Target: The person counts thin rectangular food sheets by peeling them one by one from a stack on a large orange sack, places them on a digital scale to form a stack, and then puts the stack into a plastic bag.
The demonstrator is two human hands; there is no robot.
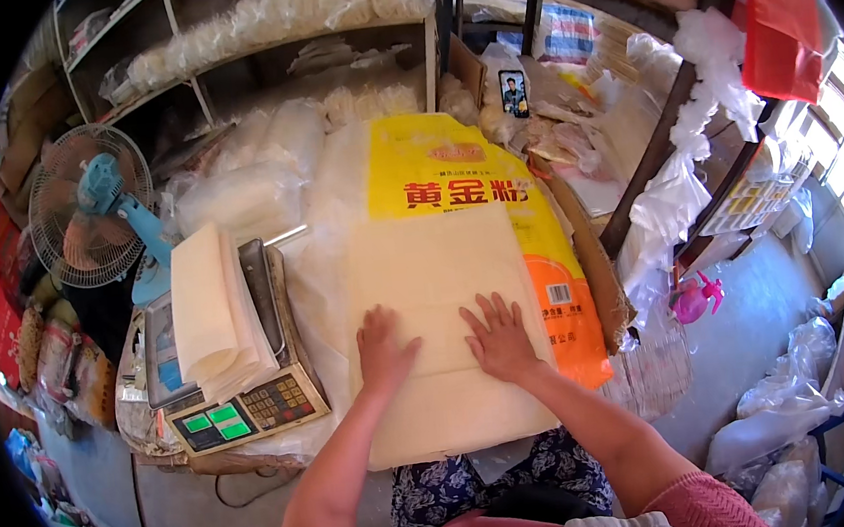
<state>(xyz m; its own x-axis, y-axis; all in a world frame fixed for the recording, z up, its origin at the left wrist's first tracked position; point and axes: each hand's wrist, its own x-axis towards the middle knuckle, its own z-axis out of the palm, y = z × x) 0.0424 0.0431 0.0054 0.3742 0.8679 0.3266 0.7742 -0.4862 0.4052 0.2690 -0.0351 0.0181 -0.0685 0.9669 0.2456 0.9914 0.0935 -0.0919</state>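
Note:
A wide stack of thin cream-coloured sheets [437,262] lies in front of me, its near edge overhanging my lap. A crease runs across it at the height of my hands. My left hand [384,349] rests palm down on the left part of the stack, its fingertips slightly blurred. On the right part lies my right hand [502,338], flat with the fingers spread. Under the far and right sides of the stack is a yellow and orange printed sack [551,229]. Left of it, a folded bundle of similar sheets [208,312] sits on a digital scale [284,403] with lit green displays.
A blue table fan [103,190] stands beyond the scale at left. Plastic-wrapped bundles [280,20] line the shelf behind. Cardboard [592,271] borders the sack's right side. Further right are a phone [513,93], hanging plastic film [673,166] and a pink spray bottle [696,298].

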